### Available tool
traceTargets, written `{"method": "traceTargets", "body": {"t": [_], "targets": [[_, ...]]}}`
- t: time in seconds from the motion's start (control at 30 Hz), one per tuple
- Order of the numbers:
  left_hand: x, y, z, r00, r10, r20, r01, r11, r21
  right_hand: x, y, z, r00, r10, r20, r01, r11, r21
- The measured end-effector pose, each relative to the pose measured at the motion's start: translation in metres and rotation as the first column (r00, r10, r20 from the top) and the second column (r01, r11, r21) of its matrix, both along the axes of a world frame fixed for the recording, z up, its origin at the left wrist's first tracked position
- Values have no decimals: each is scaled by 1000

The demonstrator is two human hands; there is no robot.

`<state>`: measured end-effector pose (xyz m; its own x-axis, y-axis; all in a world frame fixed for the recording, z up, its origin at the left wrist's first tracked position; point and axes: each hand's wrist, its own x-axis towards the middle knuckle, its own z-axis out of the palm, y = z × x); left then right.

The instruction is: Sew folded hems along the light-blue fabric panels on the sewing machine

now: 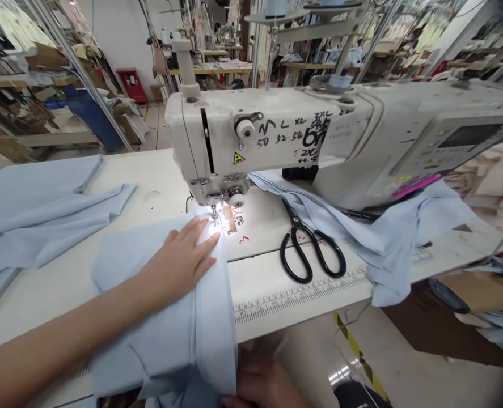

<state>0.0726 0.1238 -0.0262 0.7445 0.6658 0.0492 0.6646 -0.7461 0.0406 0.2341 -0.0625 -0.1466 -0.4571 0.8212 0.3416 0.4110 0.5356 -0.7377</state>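
Observation:
My left hand [182,258] lies flat, fingers stretched out, on a pale blue fabric piece [178,317] that runs up to the presser foot [214,215] of a white sewing machine [277,136]. The fingertips rest just left of the needle. My right hand [263,385] is at the bottom edge, below the table's front edge, beside the hanging end of the same fabric; its fingers are mostly hidden.
Black scissors [308,249] lie on the white table [277,283] right of the needle, above a printed ruler strip [302,292]. More pale blue fabric lies at the left [34,209] and under the machine arm at right [383,232]. Shelves and other sewing stations stand behind.

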Motion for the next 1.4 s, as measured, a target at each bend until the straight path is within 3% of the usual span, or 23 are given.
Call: {"method": "traceTargets", "body": {"t": [0.1, 0.17, 0.23, 0.33, 0.4, 0.5, 0.57, 0.67, 0.77, 0.83, 0.9, 1.07, 1.4], "targets": [[-3, -50, 2, 984, -173, 42, 173, 985, 6, 1, -6, 8, 993, -53, -105, 61, 995, 81], [-4, -85, 4, 922, -380, 79, 383, 923, -32, 2, -10, 17, 986, -53, -156, 70, 992, 105], [-3, -112, 5, 855, -510, 94, 517, 852, -85, 5, -13, 32, 979, -34, -203, 62, 989, 133], [1, -134, 2, 850, -513, 117, 525, 841, -127, 15, -11, 61, 969, -33, -245, 83, 977, 194], [4, -140, -1, 862, -485, 148, 501, 858, -108, 24, -4, 80, 968, -123, -220, 175, 957, 233], [5, -141, 0, 848, -488, 206, 512, 855, -82, 35, 13, 96, 960, -259, -102, 278, 878, 388], [4, -139, 5, 825, -497, 268, 537, 838, -100, 38, 26, 96, 969, -246, 13, 203, 826, 526], [2, -125, 13, 787, -446, 426, 558, 809, -183, 38, 40, 89, 975, -167, 147, 44, 793, 608], [-1, -100, 14, 805, -239, 542, 395, 899, -190, 37, 43, 82, 974, -133, 182, -7, 790, 613], [-5, -82, 8, 843, -131, 521, 235, 962, -137, 36, 42, 80, 974, -143, 176, 3, 783, 622], [-10, -69, 1, 890, -97, 445, 154, 984, -92, 36, 41, 81, 977, -147, 156, 18, 780, 626], [-20, -60, -10, 933, -143, 329, 164, 986, -37, 34, 43, 82, 987, -123, 101, 34, 786, 618], [-24, -62, -13, 938, -197, 286, 211, 977, -18, 33, 42, 80, 986, -125, 106, 38, 802, 596]]}}
